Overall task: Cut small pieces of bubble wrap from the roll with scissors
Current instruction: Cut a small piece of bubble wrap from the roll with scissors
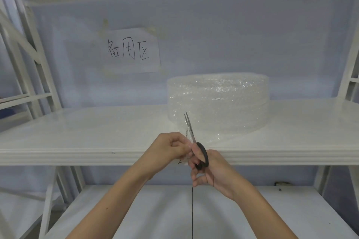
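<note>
Head view, white metal shelf (pixel 77 141) at chest height. Bubble wrap roll (pixel 217 103) sits flat on the shelf, right of centre, back against the pale blue wall (pixel 213 35). A loose sheet of wrap (pixel 213 137) trails from the roll's base toward the shelf's front edge, reaching the hands.

Right hand (pixel 211 170) holds the scissors (pixel 194 137) by the black handles, fingers curled through the loops. Blades point up and away, tips over the roll's lower left edge, blades nearly closed with only a thin gap.

Left hand (pixel 171 147) is just left of the scissors, fingers curled, pinching the near edge of the clear wrap right beside the blades. Exact grip of the fingertips is hard to tell, wrap is see-through there.

Both hands are at the front lip of the shelf, touching or almost touching each other.

Paper sign (pixel 132 50) with handwritten characters is taped to the wall, upper left of the roll. Lower shelf board (pixel 136 209) shows beneath the forearms.
</note>
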The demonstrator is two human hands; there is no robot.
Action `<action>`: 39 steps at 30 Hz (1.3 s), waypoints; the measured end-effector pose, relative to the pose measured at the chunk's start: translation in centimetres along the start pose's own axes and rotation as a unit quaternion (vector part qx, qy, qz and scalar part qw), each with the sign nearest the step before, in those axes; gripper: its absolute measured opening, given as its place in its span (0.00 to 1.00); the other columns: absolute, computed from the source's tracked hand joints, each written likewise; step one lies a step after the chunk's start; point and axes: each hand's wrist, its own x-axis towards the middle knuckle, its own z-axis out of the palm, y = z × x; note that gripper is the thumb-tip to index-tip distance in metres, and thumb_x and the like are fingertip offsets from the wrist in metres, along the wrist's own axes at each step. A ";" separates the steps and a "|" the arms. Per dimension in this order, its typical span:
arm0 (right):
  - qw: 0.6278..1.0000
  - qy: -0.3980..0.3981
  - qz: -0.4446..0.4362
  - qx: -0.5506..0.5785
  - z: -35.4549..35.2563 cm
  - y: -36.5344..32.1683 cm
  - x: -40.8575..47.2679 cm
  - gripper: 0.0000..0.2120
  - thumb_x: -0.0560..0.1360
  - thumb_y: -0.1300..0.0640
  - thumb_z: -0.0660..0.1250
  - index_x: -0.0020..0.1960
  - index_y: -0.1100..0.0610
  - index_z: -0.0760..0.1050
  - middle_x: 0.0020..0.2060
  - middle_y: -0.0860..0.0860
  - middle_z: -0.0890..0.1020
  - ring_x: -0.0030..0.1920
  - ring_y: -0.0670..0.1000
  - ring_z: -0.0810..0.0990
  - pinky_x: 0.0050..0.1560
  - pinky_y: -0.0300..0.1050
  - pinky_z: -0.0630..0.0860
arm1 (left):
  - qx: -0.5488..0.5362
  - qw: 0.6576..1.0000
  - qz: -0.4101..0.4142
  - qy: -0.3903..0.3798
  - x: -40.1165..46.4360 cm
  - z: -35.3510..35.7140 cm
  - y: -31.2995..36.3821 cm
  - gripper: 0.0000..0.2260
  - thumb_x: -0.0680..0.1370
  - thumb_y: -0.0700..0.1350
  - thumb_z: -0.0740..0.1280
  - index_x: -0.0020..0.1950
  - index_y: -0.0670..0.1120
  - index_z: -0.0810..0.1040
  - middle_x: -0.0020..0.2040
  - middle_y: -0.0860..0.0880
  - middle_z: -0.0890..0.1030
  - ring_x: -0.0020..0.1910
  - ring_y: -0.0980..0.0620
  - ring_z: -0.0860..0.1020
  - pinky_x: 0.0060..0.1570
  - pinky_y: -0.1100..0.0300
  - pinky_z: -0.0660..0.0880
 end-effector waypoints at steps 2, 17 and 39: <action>1.000 0.005 -0.004 -0.002 -0.1 0.1 0.0 0.22 0.71 0.41 0.67 0.38 0.60 0.70 0.30 0.51 0.72 0.27 0.51 0.74 0.29 0.44 0.77 | 0.012 1.000 -0.002 -0.004 0.0 -0.6 0.5 0.04 0.76 0.42 0.72 0.46 0.41 0.82 0.38 0.48 0.84 0.39 0.53 0.79 0.43 0.62 0.77; 1.000 0.004 0.009 -0.013 -0.1 -0.3 -0.3 0.23 0.66 0.39 0.68 0.38 0.58 0.66 0.30 0.50 0.71 0.26 0.53 0.73 0.29 0.46 0.77 | -0.055 0.990 0.016 0.130 1.4 -0.1 1.5 0.07 0.78 0.42 0.70 0.42 0.42 0.83 0.34 0.49 0.82 0.31 0.57 0.77 0.38 0.65 0.78; 0.996 0.021 -0.018 -0.087 0.0 -2.3 0.1 0.27 0.65 0.30 0.67 0.32 0.54 0.72 0.33 0.60 0.65 0.21 0.47 0.56 0.18 0.34 0.53 | -0.037 0.994 0.033 0.102 1.1 0.3 1.6 0.09 0.78 0.42 0.69 0.44 0.37 0.82 0.32 0.48 0.77 0.26 0.59 0.71 0.29 0.72 0.69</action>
